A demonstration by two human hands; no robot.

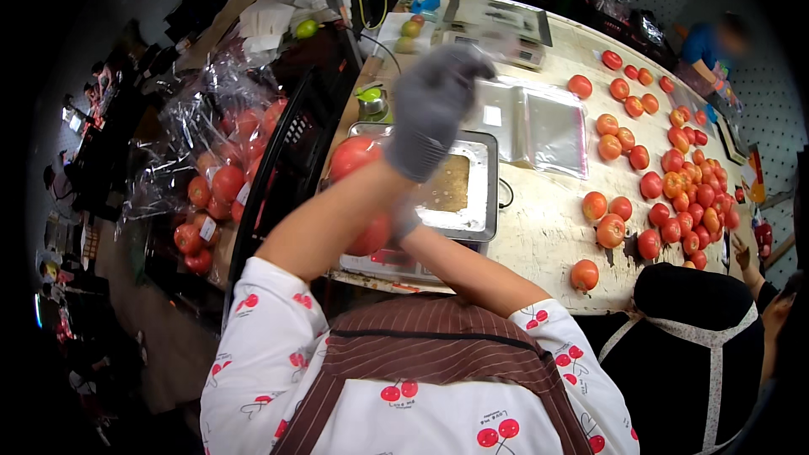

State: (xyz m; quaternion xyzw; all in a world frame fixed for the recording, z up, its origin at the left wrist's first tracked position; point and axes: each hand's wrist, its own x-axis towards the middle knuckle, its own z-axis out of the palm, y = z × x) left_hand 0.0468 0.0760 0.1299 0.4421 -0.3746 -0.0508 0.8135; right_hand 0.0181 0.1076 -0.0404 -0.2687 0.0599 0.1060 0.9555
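Worn on the head, the left fisheye camera looked down and forward, close above the forearms (337, 212), across the desk (539, 223).

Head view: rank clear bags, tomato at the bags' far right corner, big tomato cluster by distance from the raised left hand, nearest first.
From the left hand:
1. Clear bags: just right.
2. Corner tomato: right, past the bags' far corner.
3. Tomato cluster: far right side.
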